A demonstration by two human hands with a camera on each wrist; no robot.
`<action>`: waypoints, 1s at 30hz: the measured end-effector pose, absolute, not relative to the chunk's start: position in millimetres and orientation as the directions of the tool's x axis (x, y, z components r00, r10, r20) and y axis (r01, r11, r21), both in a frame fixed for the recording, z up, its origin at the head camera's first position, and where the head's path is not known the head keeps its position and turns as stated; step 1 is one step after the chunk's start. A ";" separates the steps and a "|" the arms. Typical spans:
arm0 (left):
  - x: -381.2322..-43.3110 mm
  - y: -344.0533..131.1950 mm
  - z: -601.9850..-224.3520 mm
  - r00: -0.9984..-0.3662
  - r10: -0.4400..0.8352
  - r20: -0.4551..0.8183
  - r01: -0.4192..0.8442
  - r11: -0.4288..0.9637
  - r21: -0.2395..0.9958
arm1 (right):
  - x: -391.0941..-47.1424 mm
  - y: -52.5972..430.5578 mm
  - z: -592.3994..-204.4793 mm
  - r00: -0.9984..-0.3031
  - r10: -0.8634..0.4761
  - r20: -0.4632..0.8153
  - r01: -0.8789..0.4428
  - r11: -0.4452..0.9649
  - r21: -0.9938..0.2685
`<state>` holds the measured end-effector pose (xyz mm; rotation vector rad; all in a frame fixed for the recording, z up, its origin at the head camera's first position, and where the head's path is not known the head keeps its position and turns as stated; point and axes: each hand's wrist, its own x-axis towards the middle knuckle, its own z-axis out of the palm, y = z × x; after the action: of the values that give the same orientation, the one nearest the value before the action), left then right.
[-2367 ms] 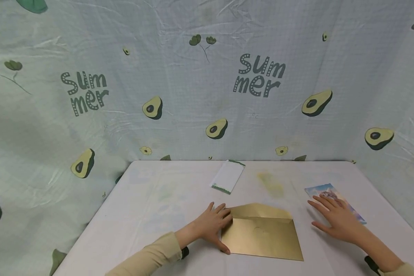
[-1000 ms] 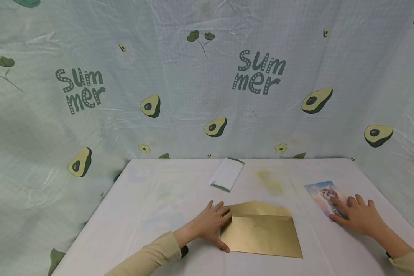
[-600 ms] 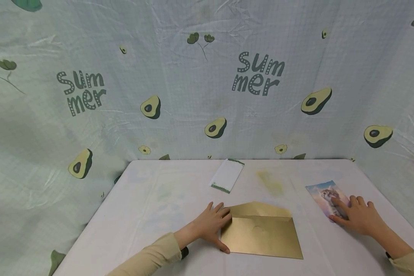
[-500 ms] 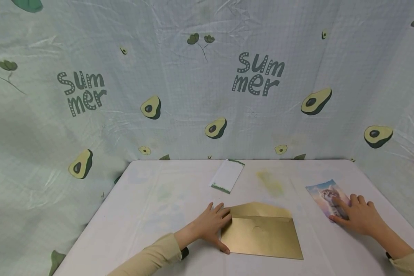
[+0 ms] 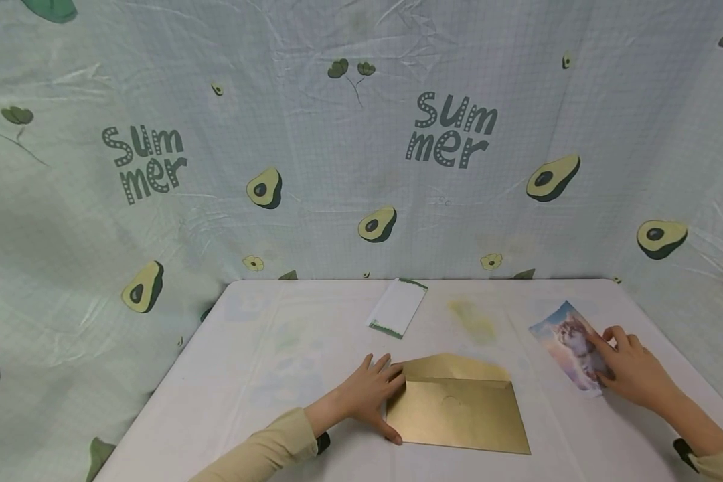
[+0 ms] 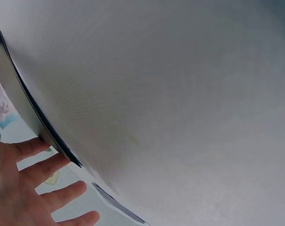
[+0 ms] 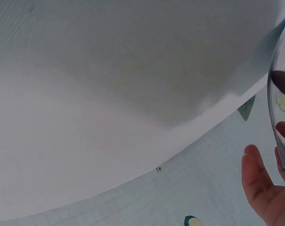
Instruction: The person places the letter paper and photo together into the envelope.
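A gold envelope (image 5: 458,415) lies on the white table with its flap raised toward the far side. My left hand (image 5: 364,395) rests on its left end, fingers spread and fairly straight, thumb at the near corner. The left wrist view shows that hand (image 6: 34,183) beside the envelope's thin edge (image 6: 38,115). To the right, my right hand (image 5: 635,368) pinches a kitten picture card (image 5: 569,341) by its right side, and the card tilts up off the table. In the right wrist view, fingers (image 7: 260,181) stand around the card's edge (image 7: 270,108).
A white rectangular slip with green ends (image 5: 397,308) lies near the table's back edge. Behind the table (image 5: 265,361) hangs a pale curtain (image 5: 313,134) printed with avocados and "summer". A yellowish mark (image 5: 472,321) shows through the table cover.
The right hand came down over the card, took its right side between thumb and fingers, and raised it off the table. My left hand stays on the envelope.
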<state>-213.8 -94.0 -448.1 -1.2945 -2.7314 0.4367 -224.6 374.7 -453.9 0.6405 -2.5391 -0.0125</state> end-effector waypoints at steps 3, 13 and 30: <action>-213.2 -93.8 -447.7 -0.643 0.764 -0.048 0.741 0.604 -0.294 | -224.0 373.7 -449.7 -0.754 -0.446 0.483 -0.469 0.880 0.079; -213.1 -94.4 -445.0 -0.648 0.759 -0.057 0.739 0.609 -0.289 | -232.9 366.1 -439.3 -0.706 -0.412 0.576 -0.584 0.798 -0.145; -209.7 -94.2 -444.2 -0.654 0.754 -0.065 0.733 0.611 -0.297 | -228.5 316.6 -412.2 -0.813 -0.241 0.529 -0.527 0.691 -0.495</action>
<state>-209.7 -94.2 -444.2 -1.2751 -2.7594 0.4623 -228.5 316.6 -412.2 0.5954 -2.4751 0.9113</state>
